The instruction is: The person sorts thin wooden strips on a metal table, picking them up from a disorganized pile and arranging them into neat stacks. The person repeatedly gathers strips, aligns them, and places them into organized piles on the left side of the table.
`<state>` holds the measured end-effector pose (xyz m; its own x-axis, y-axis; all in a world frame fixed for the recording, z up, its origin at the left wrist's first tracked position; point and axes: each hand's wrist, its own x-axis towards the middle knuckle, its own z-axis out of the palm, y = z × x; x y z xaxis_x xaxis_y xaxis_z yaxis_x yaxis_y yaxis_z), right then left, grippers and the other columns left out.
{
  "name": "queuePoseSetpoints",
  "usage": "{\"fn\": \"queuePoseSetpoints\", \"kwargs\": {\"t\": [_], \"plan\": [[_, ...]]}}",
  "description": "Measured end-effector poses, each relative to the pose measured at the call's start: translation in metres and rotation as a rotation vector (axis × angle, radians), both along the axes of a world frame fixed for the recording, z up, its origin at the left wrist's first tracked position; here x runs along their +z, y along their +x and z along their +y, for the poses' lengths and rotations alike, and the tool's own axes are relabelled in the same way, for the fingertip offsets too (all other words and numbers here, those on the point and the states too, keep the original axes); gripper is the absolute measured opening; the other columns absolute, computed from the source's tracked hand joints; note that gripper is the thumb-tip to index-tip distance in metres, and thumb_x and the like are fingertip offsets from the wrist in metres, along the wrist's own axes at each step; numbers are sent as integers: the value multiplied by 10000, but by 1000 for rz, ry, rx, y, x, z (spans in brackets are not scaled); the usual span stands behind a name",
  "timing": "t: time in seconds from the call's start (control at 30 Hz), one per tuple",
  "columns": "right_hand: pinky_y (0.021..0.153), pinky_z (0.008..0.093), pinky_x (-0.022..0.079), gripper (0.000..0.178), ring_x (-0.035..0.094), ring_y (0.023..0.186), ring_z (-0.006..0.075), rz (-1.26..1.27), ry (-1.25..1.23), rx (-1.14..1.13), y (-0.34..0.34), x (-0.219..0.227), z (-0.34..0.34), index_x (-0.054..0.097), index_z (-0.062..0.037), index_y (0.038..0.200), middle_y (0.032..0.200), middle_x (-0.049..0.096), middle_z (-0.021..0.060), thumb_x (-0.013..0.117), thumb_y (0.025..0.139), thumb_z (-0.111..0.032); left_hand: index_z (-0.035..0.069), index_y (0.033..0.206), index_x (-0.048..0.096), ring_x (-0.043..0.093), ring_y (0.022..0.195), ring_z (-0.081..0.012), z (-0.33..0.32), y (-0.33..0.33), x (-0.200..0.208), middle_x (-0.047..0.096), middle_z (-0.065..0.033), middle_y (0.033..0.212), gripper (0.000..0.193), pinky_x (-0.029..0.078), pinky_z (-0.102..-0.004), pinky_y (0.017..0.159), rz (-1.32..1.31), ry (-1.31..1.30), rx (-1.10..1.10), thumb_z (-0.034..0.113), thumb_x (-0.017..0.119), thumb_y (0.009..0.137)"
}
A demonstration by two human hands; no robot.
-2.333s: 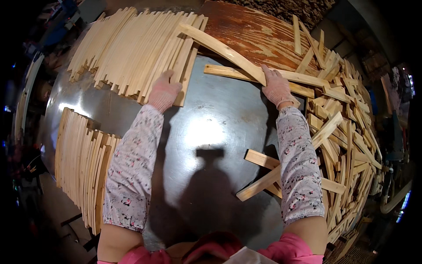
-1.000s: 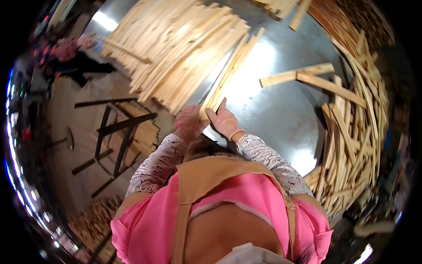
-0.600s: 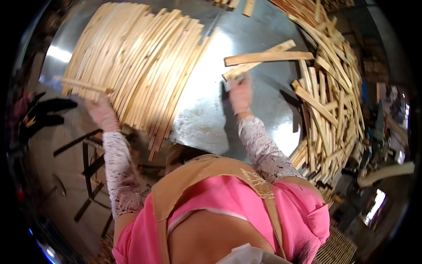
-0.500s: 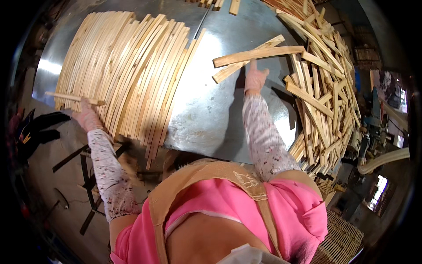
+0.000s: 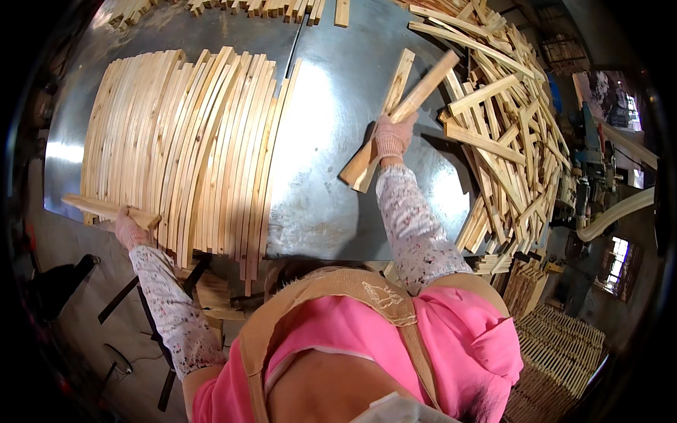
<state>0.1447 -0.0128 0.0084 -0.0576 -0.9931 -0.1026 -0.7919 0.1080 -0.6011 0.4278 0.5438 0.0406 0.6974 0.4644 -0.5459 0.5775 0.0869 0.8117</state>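
Observation:
Near the table's left front corner, my left hand is closed on a short wooden strip, which lies across the near ends of a row of wooden strips. That row stands side by side, packed closely, with uneven ends. Right of the row, my right hand is wrapped round two crossed wooden strips over the bare metal. Its fingers are partly hidden behind the wood. Both hands wear pale knitted gloves.
A metal-topped table bears the wood. Along its right side lies a jumbled heap of wooden strips. More strips line the far edge. A slatted wooden stack stands on the floor at lower right.
My right hand has closed on two strips, which have swung from lying slantwise to a steeper angle. My left hand still holds its short strip at the row's near end.

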Motion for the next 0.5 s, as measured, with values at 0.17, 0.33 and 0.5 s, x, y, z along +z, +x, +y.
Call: {"fn": "queuePoseSetpoints", "kwargs": {"t": [0.17, 0.33, 0.5], "plan": [[776, 516, 624, 503, 724, 823, 411, 271, 267, 1023, -16, -2, 138, 567, 94, 1303, 916, 709, 269, 610, 1039, -332, -49, 1287, 639, 735, 909, -262, 13, -36, 5, 726, -136, 1082, 353, 641, -434, 728, -144, 81, -77, 179, 719, 1029], [772, 484, 589, 600, 636, 702, 266, 328, 589, 1184, 6, 37, 247, 588, 19, 1390, 779, 637, 144, 562, 1060, -481, -29, 1398, 574, 741, 963, -282, 13, -60, -1, 726, -153, 1076, 420, 654, -405, 819, -371, -109, -358, 97, 697, 1017], [916, 481, 587, 668, 716, 1050, 344, 422, -282, 692, -45, 43, 125, 609, -7, 1373, 1155, 737, 208, 811, 860, -384, 18, 1589, 461, 733, 1065, -278, -6, -87, -10, 740, -214, 1298, 718, 640, -403, 965, -435, -59, -485, 212, 799, 985]]}}
